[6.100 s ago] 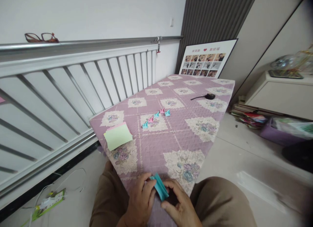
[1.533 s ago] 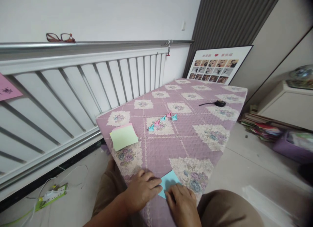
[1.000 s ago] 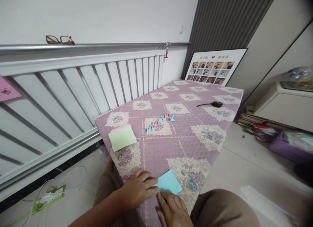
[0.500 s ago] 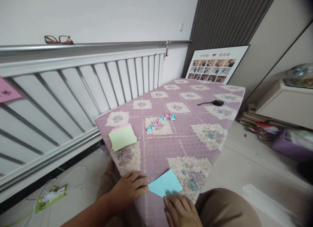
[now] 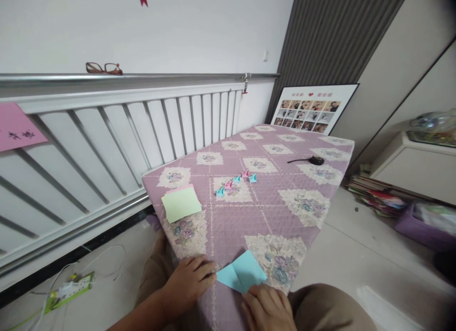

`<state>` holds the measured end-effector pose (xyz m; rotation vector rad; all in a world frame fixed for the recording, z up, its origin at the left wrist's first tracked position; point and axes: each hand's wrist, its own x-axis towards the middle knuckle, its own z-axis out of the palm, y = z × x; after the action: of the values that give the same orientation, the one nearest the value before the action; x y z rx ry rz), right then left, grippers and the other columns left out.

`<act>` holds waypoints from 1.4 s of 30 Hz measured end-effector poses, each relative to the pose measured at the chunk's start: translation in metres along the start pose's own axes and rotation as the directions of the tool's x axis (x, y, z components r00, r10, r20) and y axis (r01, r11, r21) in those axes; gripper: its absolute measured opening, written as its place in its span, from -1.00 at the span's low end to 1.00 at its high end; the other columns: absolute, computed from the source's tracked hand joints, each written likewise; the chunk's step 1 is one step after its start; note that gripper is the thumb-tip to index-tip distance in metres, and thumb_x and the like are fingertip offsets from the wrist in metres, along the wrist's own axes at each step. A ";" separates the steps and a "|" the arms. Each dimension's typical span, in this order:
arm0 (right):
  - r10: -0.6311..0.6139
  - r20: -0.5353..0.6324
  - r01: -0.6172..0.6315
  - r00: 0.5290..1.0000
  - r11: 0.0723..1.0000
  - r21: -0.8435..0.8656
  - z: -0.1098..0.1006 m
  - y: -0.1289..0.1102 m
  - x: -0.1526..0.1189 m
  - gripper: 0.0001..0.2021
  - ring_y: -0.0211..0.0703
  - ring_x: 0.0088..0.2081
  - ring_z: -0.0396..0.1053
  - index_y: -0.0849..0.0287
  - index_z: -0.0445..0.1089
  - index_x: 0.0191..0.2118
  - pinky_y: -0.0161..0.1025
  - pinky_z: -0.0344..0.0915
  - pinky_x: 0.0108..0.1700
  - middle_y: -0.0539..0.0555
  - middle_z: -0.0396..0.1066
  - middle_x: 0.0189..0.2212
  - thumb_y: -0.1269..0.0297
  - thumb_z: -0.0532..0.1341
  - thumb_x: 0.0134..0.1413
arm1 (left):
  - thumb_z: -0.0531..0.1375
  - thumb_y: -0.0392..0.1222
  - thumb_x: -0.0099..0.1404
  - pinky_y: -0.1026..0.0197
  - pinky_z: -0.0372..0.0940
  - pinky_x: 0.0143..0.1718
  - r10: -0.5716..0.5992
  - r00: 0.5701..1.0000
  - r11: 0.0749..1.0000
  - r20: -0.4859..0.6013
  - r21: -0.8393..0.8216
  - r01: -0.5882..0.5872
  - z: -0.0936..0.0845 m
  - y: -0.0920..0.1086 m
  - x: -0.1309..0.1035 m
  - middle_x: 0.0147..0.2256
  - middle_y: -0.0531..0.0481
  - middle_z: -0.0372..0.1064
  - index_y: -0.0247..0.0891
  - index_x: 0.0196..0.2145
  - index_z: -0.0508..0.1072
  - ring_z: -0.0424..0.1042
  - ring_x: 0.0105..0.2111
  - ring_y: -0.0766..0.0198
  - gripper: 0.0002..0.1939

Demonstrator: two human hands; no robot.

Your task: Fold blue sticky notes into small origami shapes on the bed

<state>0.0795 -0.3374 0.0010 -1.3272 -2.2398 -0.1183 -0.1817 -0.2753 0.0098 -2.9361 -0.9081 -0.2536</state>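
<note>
A sheet of light blue paper (image 5: pixel 247 270) lies near the front end of the cloth-covered table, with a crease across its left part. My right hand (image 5: pixel 270 308) is at its near edge, fingers curled together and closed on the near corner. The thumb is partly hidden. My left hand (image 5: pixel 191 279) rests flat on the cloth, fingers stretched out, with the tips beside the paper's left corner. Farther up the table are several small folded paper pieces, among them a blue one (image 5: pixel 220 192) and a pink one (image 5: pixel 228 184).
A stack of paper sheets (image 5: pixel 182 205), pale green on top, lies at the table's left edge. Toward the far right is a black object with a strap (image 5: pixel 316 160). A white radiator (image 5: pixel 178 127) borders the left side; a power strip (image 5: pixel 69 292) lies on the floor.
A crease now shows on the blue paper, which looked flat before. My right hand's fingers have curled in at the near corner. The view has tilted slightly upward.
</note>
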 end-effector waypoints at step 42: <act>0.434 0.107 -0.436 0.894 0.793 0.427 0.023 0.003 0.034 -0.80 -0.11 -0.34 0.46 0.08 0.28 -0.14 -0.22 0.33 -0.29 0.06 0.48 -0.35 0.33 0.05 0.10 | 0.07 -0.43 0.15 0.28 0.31 -0.22 -0.809 0.543 0.157 0.225 -0.807 0.569 0.026 0.040 0.048 -0.15 -0.03 0.31 -0.21 0.11 0.24 0.36 -0.30 0.32 -0.45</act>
<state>0.0600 -0.3014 -0.0033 -1.5283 -1.7502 0.5315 -0.1166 -0.2796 -0.0074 -2.5464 -2.7057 -1.4682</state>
